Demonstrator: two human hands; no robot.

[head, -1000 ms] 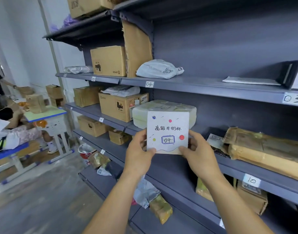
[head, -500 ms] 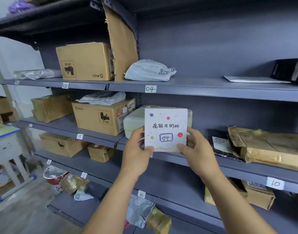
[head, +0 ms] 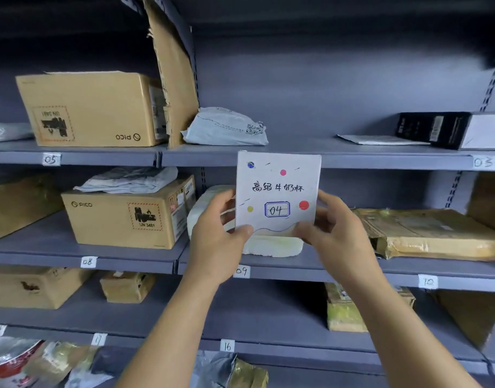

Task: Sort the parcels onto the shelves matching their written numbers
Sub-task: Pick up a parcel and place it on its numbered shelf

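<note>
**Parcel marked 04 held up before the shelves**

Fingers of both hands go partly behind the white parcel point(head: 278, 191), so only the thumbs show fully, on its front. The top edge of the parcel covers a piece of the upper shelf point(head: 380, 159). Its lower part hides much of a pale wrapped bundle point(head: 271, 245) lying behind it. The left hand point(head: 215, 239) cuts off a corner of the label 09 point(head: 241, 271) just below it. Far to the right of the grip, a black box point(head: 434, 130) runs out of the picture.

The parcel is flat, square and white, with coloured dots, one line of handwritten characters and "04" in a blue frame. It is held upright. The left hand pinches its lower left corner and the right hand point(head: 338, 236) pinches its lower right corner.

Above the grip, the upper shelf carries a grey poly bag point(head: 224, 127), a torn cardboard sheet point(head: 173, 79) standing on edge, and an upside-down PICO carton point(head: 92, 110). Left of the grip, a second PICO carton point(head: 126, 219) has a grey bag point(head: 128, 182) on top. Right of the grip lies a brown taped parcel point(head: 431, 233).
</note>
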